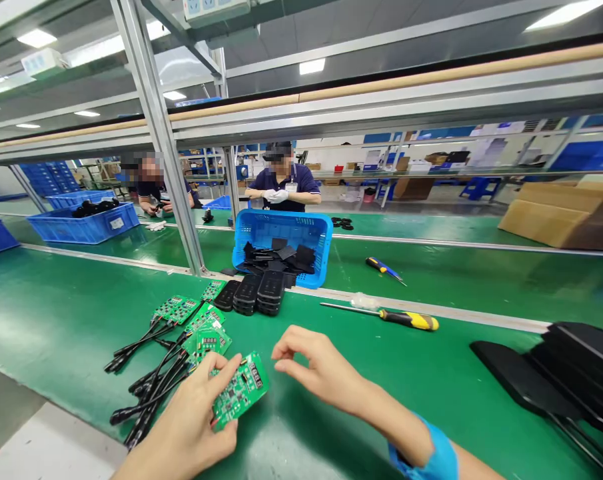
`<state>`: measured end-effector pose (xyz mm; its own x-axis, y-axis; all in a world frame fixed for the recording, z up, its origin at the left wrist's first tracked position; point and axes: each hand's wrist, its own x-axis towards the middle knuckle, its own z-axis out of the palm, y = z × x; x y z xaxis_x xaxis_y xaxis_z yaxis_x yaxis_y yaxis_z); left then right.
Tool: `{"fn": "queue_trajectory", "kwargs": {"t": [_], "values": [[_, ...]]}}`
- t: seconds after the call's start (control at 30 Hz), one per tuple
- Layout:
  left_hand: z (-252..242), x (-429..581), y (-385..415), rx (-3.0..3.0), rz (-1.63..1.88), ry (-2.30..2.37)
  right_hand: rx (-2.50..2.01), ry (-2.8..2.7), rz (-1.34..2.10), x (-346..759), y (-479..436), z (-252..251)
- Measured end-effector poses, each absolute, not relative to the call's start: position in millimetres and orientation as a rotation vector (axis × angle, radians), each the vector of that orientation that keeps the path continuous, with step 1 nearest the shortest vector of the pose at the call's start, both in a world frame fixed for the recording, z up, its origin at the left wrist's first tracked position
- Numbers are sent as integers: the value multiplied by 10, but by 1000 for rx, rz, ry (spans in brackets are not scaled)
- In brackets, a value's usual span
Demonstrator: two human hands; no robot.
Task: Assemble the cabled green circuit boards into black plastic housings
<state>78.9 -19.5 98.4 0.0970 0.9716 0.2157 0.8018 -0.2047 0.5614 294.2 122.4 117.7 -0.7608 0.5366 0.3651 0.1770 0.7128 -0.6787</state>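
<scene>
A green circuit board (244, 392) was gripped in the left hand (194, 413), pinched between thumb and fingers, with its digit display and chips turned upward. Nothing was held in the right hand (324, 368) — its fingers were loosely curled, with thumb and fingertips a little parted, just beside the board but apart from it. The board was held above the green worktop (331, 433), near a cluster of similar boards (208, 341), among which black cables (154, 393) were spread. Beyond the hands, black casings (258, 293) were stacked just in front of a blue basket (324, 247), in which dark flat pieces (281, 257) were heaped. To the right, a yellow-and-black screwdriver (411, 321) was laid down; black panels (576, 373) were piled farther right. Across the bench, two people (286, 183) were seen.
</scene>
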Motion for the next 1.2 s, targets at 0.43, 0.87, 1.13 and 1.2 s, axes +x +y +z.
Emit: {"fn": "queue_trajectory", "kwargs": {"t": [0.43,0.87,1.13,1.2], "values": [[950,960,-191,2146,690,1671,-266,-2730,232,2780,1134,1110],[1078,471,-159,2108,967,1971,-722,-2592,605,3360,1600,1065],[1211,344,-353,1806,129,2661,-1631,-2071,78,4048,3158,679],[1243,318,-329,1690,-110,2788,-1594,-2032,47,4151,3268,580]]}}
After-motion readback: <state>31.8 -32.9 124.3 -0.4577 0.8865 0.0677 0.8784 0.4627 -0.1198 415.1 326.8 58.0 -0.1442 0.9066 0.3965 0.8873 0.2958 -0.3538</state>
